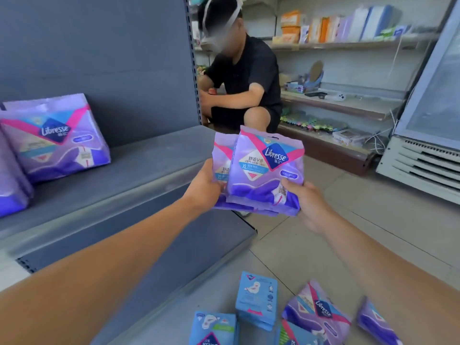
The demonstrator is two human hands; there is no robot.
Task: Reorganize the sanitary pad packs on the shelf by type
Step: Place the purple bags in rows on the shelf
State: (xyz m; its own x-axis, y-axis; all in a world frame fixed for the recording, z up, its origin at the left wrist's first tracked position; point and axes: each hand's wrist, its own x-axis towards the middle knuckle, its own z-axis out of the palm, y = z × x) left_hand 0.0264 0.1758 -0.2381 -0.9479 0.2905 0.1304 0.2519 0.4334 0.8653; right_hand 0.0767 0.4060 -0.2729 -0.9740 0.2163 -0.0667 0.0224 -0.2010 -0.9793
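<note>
I hold a small stack of purple Libresse pad packs upright in front of me, just past the right end of the grey shelf. My left hand grips the stack's left side and my right hand grips its lower right corner. More purple Libresse packs stand on the shelf at the far left. On the floor by my arms lie blue pad packs and loose purple packs.
A person in a black shirt crouches just behind the shelf end. Behind them run shelves with goods. A fridge cabinet stands at the right. Tiled floor lies between.
</note>
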